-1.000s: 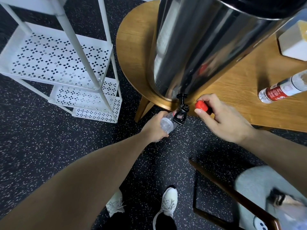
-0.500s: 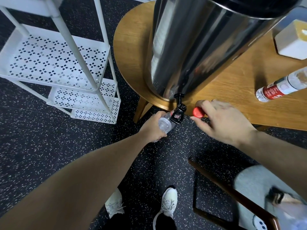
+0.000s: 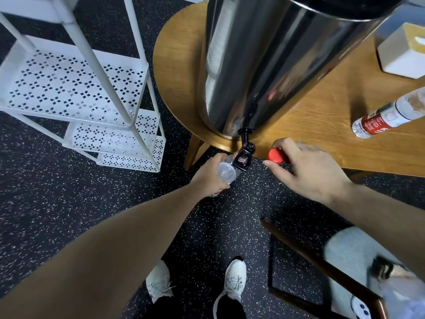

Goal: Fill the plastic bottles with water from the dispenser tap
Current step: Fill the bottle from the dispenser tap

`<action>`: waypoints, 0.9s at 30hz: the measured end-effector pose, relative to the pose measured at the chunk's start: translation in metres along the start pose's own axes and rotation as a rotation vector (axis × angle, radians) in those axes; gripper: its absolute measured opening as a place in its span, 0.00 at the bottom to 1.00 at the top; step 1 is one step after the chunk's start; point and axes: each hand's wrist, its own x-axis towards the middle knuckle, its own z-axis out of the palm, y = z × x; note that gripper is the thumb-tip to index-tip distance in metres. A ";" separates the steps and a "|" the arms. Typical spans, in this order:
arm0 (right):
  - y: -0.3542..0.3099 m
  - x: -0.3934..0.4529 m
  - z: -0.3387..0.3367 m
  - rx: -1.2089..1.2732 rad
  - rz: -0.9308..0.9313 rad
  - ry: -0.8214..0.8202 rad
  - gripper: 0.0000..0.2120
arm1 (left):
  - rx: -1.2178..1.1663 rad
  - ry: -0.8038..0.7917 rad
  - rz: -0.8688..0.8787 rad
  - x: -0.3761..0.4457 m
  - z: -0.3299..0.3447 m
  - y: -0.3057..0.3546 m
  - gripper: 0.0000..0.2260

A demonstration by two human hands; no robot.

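Note:
A tall steel dispenser (image 3: 264,65) stands on the wooden table (image 3: 322,125), its black tap (image 3: 244,155) hanging over the table's front edge. My left hand (image 3: 210,174) grips a clear plastic bottle (image 3: 226,172) and holds its mouth up under the tap. My right hand (image 3: 308,166) pinches a red bottle cap (image 3: 276,155) just right of the tap, at the table edge. A second bottle (image 3: 388,116) with a red label lies on its side on the table at the right.
A white perforated metal shelf rack (image 3: 76,88) stands on the speckled dark floor to the left. A white box (image 3: 404,51) sits at the table's back right. A dark wooden chair frame (image 3: 322,263) is at lower right. My white shoes (image 3: 233,282) are below.
My right hand with the red cap has settled slightly lower toward the table edge. My left hand keeps the bottle under the tap.

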 end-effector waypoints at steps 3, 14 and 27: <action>-0.001 -0.002 0.003 0.008 0.013 -0.032 0.20 | 0.001 0.002 0.003 -0.001 0.000 0.000 0.37; -0.004 -0.007 0.007 0.075 0.044 -0.071 0.21 | 0.007 -0.006 -0.004 0.001 0.001 -0.001 0.38; -0.008 -0.012 0.012 0.129 0.094 -0.075 0.21 | 0.020 -0.005 -0.004 0.000 -0.001 -0.001 0.38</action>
